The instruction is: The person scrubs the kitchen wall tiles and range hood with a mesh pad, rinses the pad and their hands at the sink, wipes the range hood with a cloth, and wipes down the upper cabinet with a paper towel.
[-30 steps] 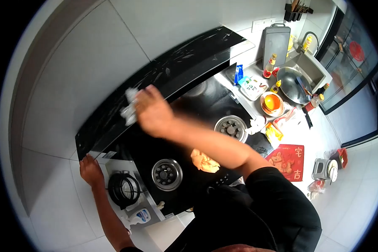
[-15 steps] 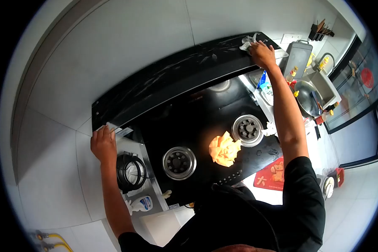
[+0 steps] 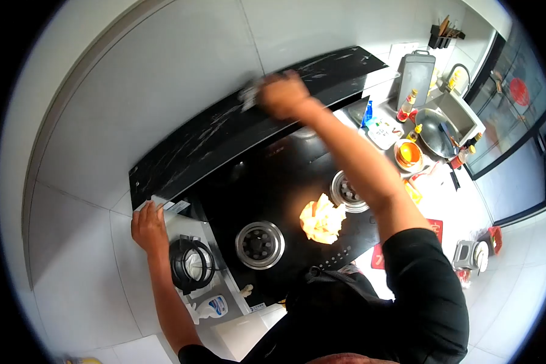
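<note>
A black marble-patterned range hood [image 3: 224,130] slants across the wall above a black gas cooktop [image 3: 267,188]. My right hand [image 3: 282,96], smeared by motion, presses a crumpled white wipe [image 3: 249,96] on the hood's upper edge near its middle. Down at the hood's lower left corner, my left hand [image 3: 150,227] has its fingers curled on the edge; their tips are partly hidden. A crumpled orange-yellow cloth [image 3: 323,219] lies on the cooktop between the left burner [image 3: 259,244] and the right burner [image 3: 347,191], which my right forearm partly covers.
Black pan supports [image 3: 192,264] and a white spray bottle [image 3: 212,307] lie on the left counter. On the right are sauce bottles [image 3: 408,104], stacked orange bowls [image 3: 408,155], a wok [image 3: 437,133] and a sink [image 3: 469,121]. A grey cutting board [image 3: 416,79] leans against the wall.
My right hand has swept left along the hood with the wipe, from its right end to near the middle. My left hand stays at the lower left corner. The view has shifted slightly.
</note>
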The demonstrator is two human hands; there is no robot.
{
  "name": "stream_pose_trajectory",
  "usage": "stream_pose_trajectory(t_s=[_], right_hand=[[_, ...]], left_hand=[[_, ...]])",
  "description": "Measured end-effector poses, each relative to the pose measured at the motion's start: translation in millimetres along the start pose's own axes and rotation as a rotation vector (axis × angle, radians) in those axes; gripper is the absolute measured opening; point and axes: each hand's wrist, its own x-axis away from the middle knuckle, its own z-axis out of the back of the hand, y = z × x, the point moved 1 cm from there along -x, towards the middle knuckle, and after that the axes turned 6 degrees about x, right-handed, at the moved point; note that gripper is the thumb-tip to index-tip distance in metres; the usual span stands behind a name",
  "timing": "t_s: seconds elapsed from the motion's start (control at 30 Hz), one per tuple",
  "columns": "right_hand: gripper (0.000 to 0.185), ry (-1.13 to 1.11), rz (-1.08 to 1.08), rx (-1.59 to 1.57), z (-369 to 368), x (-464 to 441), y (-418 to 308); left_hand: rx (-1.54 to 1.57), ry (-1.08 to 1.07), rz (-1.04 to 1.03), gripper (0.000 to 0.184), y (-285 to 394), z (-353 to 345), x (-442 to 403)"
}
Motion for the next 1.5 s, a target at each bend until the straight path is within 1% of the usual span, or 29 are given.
stream_pose_trajectory(t_s=[0.07,0.17,0.23,0.27,0.3,0.33,0.37,0.4,0.43,0.47,0.53,0.6,0.63,0.67,0.73,0.77,0.83,0.87,0.93,1.0,1.03,1.07,1.13,1.17,1.23,1.33,1.4,1.47,1.5], right_hand=[[0.032,-0.071,-0.195,0.043,-27,4,85],[0.032,-0.200,-0.379,0.109,-63,15,212],[0.037,-0.091,-0.581,-0.057,-58,34,247],[0.040,-0.107,-0.591,-0.097,-57,34,253],[0.035,-0.076,-0.560,-0.027,-61,25,250],[0.032,-0.054,-0.534,0.037,-67,21,242],[0.029,-0.049,-0.371,0.104,-57,16,216],[0.028,-0.139,-0.265,0.081,-66,-6,194],[0.026,-0.166,-0.203,0.158,-63,-19,149],[0.024,-0.189,-0.076,0.142,-8,-4,84],[0.023,-0.063,0.068,0.010,-3,-19,7],[0.031,-0.117,0.258,-0.018,37,-17,-58],[0.036,-0.033,0.272,-0.116,31,-25,-87],[0.039,-0.060,0.323,-0.165,45,-19,-106],[0.039,0.163,0.434,-0.244,36,-17,-127],[0.039,0.162,0.426,-0.250,32,-16,-116],[0.042,0.001,0.306,-0.181,25,-13,-75],[0.048,0.023,0.220,-0.209,10,-13,-43],[0.049,-0.071,0.096,-0.066,-16,-8,41],[0.041,-0.174,-0.046,-0.008,-37,-3,127],[0.027,-0.096,-0.119,-0.035,-55,0,171],[0.029,-0.051,-0.167,-0.045,-65,10,209],[0.041,-0.245,-0.423,-0.073,-63,16,262],[0.043,-0.195,-0.466,-0.075,-76,20,284],[0.040,-0.143,-0.523,-0.099,-74,23,290],[0.034,-0.143,-0.481,0.026,-50,22,254],[0.030,-0.172,-0.477,-0.036,-51,1,235],[0.029,0.083,-0.403,0.046,-51,-5,209],[0.029,0.106,-0.373,0.037,-47,-6,199]], left_hand=[[0.014,-0.006,0.013,0.024,0,1,0],[0.026,-0.010,0.008,0.024,0,1,-2],[0.022,-0.010,-0.012,0.024,-3,-1,-1],[0.017,-0.009,-0.028,0.023,-4,-2,-1],[0.015,-0.002,-0.019,0.023,-4,-3,-1],[0.026,-0.007,-0.011,0.023,-2,-2,-2],[0.040,-0.024,-0.015,0.023,-2,1,-2],[0.046,-0.024,-0.027,0.023,-3,1,-4],[0.046,-0.018,-0.026,0.022,-3,0,-4],[0.050,-0.016,-0.029,0.022,-2,0,-2],[0.057,-0.008,-0.035,0.021,-2,-1,0],[0.056,0.006,-0.043,0.021,-2,0,0],[0.043,-0.004,-0.034,0.021,-2,-1,1],[0.031,-0.011,-0.022,0.020,-3,-3,2],[0.027,-0.012,-0.036,0.021,-3,-4,3],[0.034,-0.022,-0.030,0.021,0,-1,1],[0.038,-0.034,-0.020,0.021,3,1,-1],[0.030,-0.039,-0.010,0.021,4,0,-1],[0.017,-0.048,0.004,0.021,3,1,0],[0.008,-0.043,-0.005,0.021,2,-2,0],[0.004,-0.045,-0.001,0.021,2,-2,1],[0.000,-0.047,-0.007,0.021,2,-2,0],[-0.007,-0.046,-0.008,0.021,2,-3,0],[-0.001,-0.043,0.000,0.020,2,-3,1],[0.000,-0.036,0.010,0.020,1,-5,0],[-0.022,-0.031,-0.026,0.019,1,-4,0],[-0.025,-0.063,0.009,0.019,2,-4,0],[-0.023,-0.060,0.020,0.019,4,-3,-1],[-0.023,-0.060,0.030,0.019,5,-3,-1]])
